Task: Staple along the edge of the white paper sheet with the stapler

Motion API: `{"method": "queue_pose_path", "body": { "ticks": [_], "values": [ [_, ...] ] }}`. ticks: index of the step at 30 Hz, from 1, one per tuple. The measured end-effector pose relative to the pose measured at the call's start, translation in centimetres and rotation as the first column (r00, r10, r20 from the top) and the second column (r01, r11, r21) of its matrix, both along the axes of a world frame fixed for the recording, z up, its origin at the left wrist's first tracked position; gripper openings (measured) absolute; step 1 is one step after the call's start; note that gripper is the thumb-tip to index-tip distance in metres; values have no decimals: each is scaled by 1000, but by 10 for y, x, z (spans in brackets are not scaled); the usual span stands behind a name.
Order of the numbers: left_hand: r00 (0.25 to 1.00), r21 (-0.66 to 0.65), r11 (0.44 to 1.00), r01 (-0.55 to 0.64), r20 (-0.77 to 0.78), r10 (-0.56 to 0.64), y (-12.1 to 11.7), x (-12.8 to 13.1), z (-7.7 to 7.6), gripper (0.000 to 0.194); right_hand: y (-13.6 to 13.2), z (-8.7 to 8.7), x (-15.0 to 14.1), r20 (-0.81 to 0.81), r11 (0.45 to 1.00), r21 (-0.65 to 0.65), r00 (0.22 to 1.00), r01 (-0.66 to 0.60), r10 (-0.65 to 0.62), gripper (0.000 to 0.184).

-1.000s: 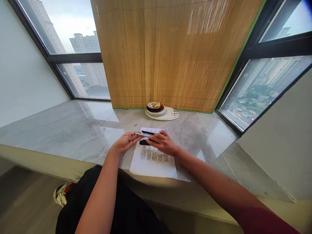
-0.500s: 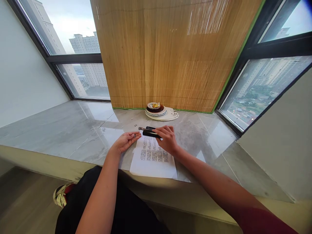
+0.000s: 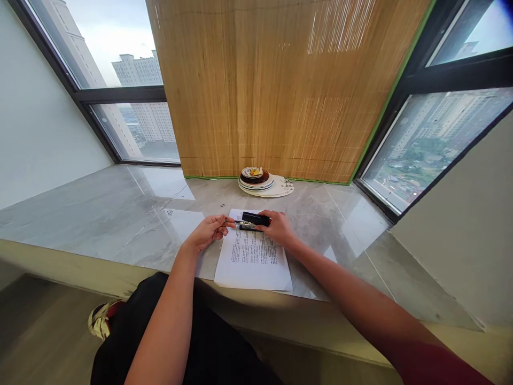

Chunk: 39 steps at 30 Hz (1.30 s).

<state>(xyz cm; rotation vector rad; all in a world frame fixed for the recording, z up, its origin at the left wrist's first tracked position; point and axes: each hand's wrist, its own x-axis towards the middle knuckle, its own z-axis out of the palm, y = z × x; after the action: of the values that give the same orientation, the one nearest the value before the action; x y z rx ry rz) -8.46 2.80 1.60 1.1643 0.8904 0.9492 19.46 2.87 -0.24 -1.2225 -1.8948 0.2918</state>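
The right hand (image 3: pixel 276 227) is closed around the right end of a black, long-bodied stapler (image 3: pixel 255 218) with silver metal inner parts; the stapler lies crosswise over the upper part of the white printed paper (image 3: pixel 253 272), its black top and lower arm spread apart with the metal between them, its left end pointing towards the left hand (image 3: pixel 211 231). The left hand is closed in a pinch, thumb and forefinger together at the tip of the metal, the other fingers curled in; whether the fingertips grip the metal itself or a small piece beside it, I cannot tell.

The paper rests on the grey marble-patterned tiled ledge (image 3: pixel 320 224), its lower edge close to the ledge's front edge, its text lines partly covered by the stapler; tiny dark bits (image 3: pixel 222 205) lie on the tiles just beyond the paper's upper left corner. At the middle of the ledge's back edge, before the brown slatted blind (image 3: pixel 260 96) with green edging, stand stacked plates (image 3: pixel 256 186); a white oval plate (image 3: pixel 285 186) with a dark branch pattern lies beneath them, and a small yellow item (image 3: pixel 256 171) sits on top.
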Motion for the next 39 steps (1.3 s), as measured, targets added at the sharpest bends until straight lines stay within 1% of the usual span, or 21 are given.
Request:
{"method": "queue_pose_path", "body": {
  "ticks": [3,5,7,9,11,14,16,19,22,27,29,37,39],
  "values": [
    [995,70,995,72,-75,-67,-4,4,4,61,-10,10,-7,-11,994,109,999,-28,30,41],
    [986,117,987,114,-132,-98,-8,6,7,62,-20,13,-15,4,966,235,994,-109,111,37],
    [977,159,976,145,-180,-116,-10,8,9,59,-28,13,-23,49,896,389,976,-214,212,33],
    [968,191,967,171,-214,-129,-12,12,10,57,-34,10,-30,112,815,501,956,-291,273,31],
    [959,209,957,201,-241,-149,-14,16,10,56,-37,8,-33,163,779,534,944,-330,288,25],
    [948,220,945,240,-261,-180,-15,22,9,56,-36,7,-34,176,762,555,943,-333,283,14],
    [945,220,941,255,-262,-195,-15,25,8,56,-36,9,-33,155,752,573,944,-326,291,13],
    [944,212,939,270,-249,-215,-14,25,7,56,-37,12,-34,116,730,596,936,-334,333,16],
    [950,209,942,263,-229,-215,-14,27,5,52,-38,13,-36,100,734,580,926,-352,365,18],
    [968,233,949,213,-182,-172,-14,33,6,49,-37,10,-37,110,799,497,938,-338,329,10],
    [975,249,951,186,-163,-148,-15,35,7,50,-36,8,-37,112,811,484,942,-329,315,10],
    [974,285,938,200,-158,-160,-18,37,12,59,-34,7,-36,150,812,471,939,-343,310,10],
    [973,303,931,203,-171,-157,-19,37,12,60,-36,6,-37,165,801,488,938,-346,305,11]
  ]
}}
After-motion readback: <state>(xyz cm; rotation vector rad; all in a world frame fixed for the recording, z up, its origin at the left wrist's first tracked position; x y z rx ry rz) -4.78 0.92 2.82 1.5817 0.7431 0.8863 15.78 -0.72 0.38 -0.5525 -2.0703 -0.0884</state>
